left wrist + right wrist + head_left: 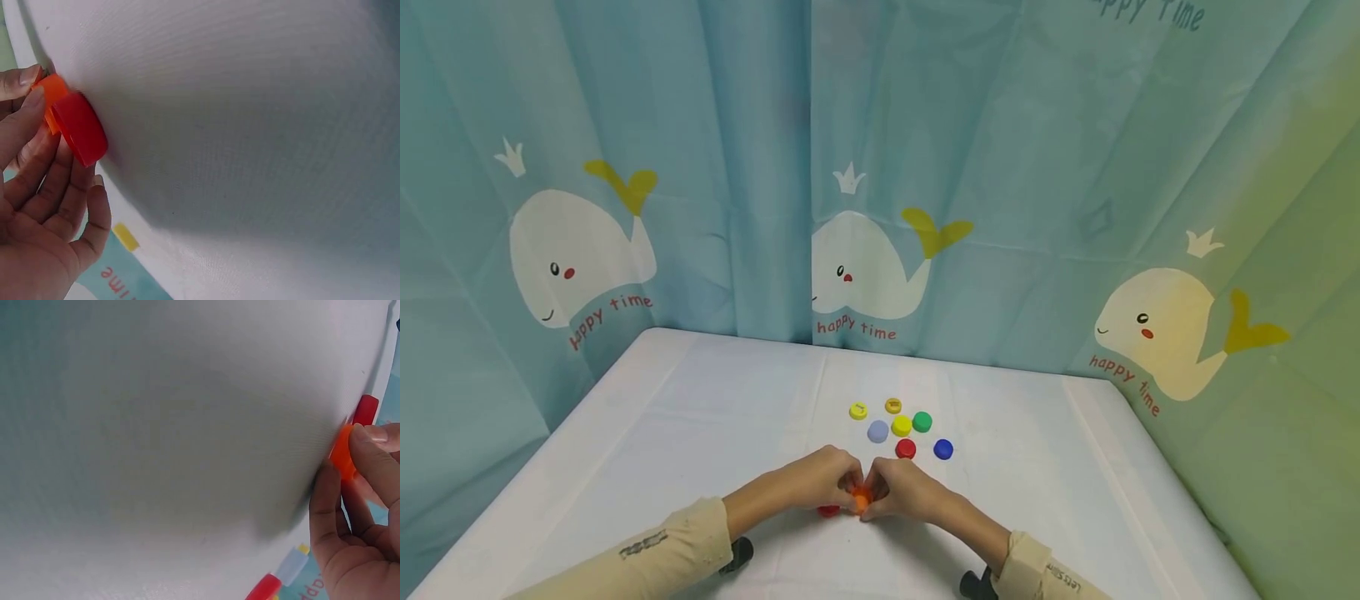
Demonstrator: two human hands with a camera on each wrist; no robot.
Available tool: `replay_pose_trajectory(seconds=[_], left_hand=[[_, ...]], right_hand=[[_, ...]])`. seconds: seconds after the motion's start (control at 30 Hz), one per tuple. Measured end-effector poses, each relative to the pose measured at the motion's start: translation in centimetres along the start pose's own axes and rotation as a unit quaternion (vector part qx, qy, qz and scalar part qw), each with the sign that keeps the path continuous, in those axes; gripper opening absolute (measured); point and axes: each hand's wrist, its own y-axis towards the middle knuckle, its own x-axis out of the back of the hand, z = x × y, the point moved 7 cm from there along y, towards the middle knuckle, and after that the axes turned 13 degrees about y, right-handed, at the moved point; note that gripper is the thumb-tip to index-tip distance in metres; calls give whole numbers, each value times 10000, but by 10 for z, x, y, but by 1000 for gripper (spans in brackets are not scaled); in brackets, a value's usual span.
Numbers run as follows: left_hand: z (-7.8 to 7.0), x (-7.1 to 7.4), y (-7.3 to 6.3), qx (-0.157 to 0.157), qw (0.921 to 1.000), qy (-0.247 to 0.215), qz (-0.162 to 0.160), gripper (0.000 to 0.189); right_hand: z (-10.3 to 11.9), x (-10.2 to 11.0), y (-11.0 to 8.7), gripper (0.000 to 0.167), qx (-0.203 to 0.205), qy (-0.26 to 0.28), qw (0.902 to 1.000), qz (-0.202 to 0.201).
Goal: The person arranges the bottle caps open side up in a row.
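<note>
Both hands meet at an orange bottle cap (862,498) low over the near middle of the table. The left hand (823,477) pinches it from one side with thumb and fingers. From the other side, thumb and fingers of the right hand (912,492) hold the same cap. A red bottle cap (828,511) lies just under the left hand, partly covered by it. Seen from the left wrist, this red cap (80,129) sits right beside the orange cap (54,94). The right wrist view has the thumb over the orange cap (342,453).
Beyond the hands lie several loose caps: another red one (906,448), a blue one (943,449), a green one (922,422), a pale lavender one (877,431) and yellow ones (902,426). The white table (737,392) ends at a whale-print curtain (760,208).
</note>
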Motion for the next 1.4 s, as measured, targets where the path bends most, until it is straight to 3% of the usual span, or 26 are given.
replay_pose_trajectory(seconds=[0.4,0.7,0.93,1.03,1.2,1.4], left_hand=[[12,8,-2,164,9972,-712,144,24],[18,34,-3,233,9966,-616,-491,27],[33,44,0,832,9877,-889,-983,28],[40,45,3,1067,9825,-934,-1209,27],[48,51,9,1162,9769,-799,-1604,25],[57,58,15,1375,9723,-759,-1733,26]], right_hand=[[0,5,-4,39,-317,140,9992,176],[4,33,-7,33,27,-179,9993,-339],[6,54,-3,28,312,-231,9956,-848],[4,62,2,25,328,-171,9942,-1011],[-2,71,14,24,292,-87,9919,-1229],[-7,77,28,22,124,-8,9889,-1478]])
